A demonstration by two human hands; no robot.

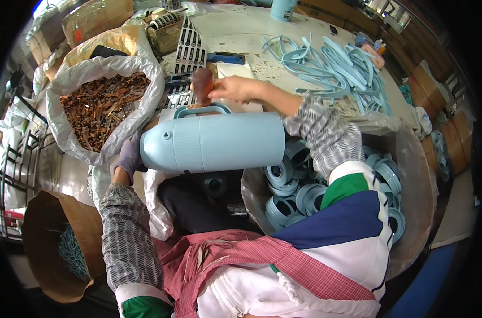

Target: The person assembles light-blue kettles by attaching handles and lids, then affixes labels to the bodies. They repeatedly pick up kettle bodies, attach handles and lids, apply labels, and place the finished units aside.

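Across twelve to two o'clock, saw a stained white tabletop point(241, 34). Towards four o'clock, noticed a clear plastic bag point(418, 196) packed with pale blue rings point(309, 201), perhaps parked beside the lap for easy reach. At ten o'clock, found a white sack point(153, 85) of brown scraps point(103, 108), with its mouth spread wide, likely for access; at eight, a cardboard box point(36, 233) with thin blue bits inside. Near one o'clock, made out a loose heap of pale blue strips point(347, 69), apparently placed off to the side of the work.

Just above centre, held the pale blue flask point(219, 140) on its side, with the rounded end towards nine o'clock and the carrying handle point(222, 107) towards twelve, presumably to present the handle to the right hand point(235, 89). Braced the rounded end with the gloved left hand point(128, 156), seemingly against rolling; could not tell how tightly, with most fingers hidden. Held the left arm nearly straight from seven o'clock. Angled the right arm up from four o'clock, bent inward past the flask's other end, with the fingers pointing towards nine and closed on a blurred brown tool point(201, 85) over the handle.
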